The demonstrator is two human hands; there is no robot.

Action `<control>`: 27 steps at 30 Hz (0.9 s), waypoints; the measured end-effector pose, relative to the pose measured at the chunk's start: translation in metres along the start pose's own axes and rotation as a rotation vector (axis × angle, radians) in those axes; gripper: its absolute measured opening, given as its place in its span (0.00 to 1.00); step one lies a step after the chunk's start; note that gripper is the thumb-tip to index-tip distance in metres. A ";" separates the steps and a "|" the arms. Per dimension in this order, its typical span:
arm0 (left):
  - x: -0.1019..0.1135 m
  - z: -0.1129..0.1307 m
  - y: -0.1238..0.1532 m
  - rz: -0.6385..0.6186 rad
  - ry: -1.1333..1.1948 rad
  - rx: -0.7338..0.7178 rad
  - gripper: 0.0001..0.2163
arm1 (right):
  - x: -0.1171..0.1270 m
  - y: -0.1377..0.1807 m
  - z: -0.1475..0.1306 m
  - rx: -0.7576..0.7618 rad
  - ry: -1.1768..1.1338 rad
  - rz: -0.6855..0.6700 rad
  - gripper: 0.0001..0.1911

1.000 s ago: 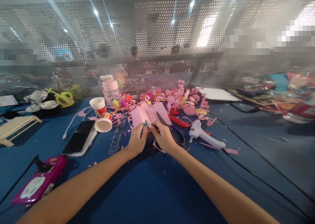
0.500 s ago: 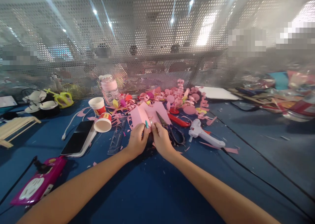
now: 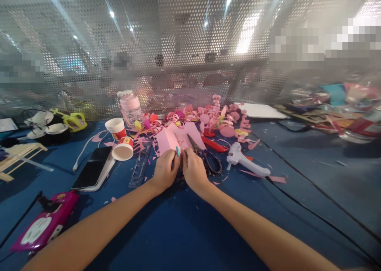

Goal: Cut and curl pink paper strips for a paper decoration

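Side by side at the middle of the table, my left hand and my right hand are closed, fingertips pinched close together. A pale pink bit shows between them, but it is too small and covered to name. Just behind the fingers lie folded sheets of pink paper. Dark-handled scissors rest beside my right hand, their blades over the paper. To the left of my left hand is a clear ruler. A teal nail shows on my left thumb.
Pink paper curls and discs are heaped behind. A red-handled tool and a white glue gun with a cord lie right. Left are paper cups, a phone, a bottle and a magenta power strip.
The view has shifted slightly. My hands stay pinched in nearly the same place, and my right fingers have curled in a little more. A clear stick now shows over the wooden rack at left.
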State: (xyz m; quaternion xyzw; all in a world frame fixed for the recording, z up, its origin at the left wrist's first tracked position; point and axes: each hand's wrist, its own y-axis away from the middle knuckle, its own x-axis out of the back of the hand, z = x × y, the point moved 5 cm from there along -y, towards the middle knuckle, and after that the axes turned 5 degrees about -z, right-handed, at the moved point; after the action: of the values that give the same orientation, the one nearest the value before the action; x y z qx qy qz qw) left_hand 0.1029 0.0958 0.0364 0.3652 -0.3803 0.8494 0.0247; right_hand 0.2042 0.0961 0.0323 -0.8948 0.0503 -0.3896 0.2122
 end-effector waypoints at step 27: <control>-0.004 -0.020 -0.005 -0.070 0.387 0.214 0.13 | -0.011 -0.016 0.013 -0.092 -0.833 -0.283 0.20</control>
State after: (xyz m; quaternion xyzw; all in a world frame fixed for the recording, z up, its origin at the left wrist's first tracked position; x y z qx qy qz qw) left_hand 0.0952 0.1133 0.0280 0.2088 -0.2634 0.9377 0.0880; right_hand 0.2047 0.1173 0.0236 -0.9820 -0.1452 -0.0183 0.1190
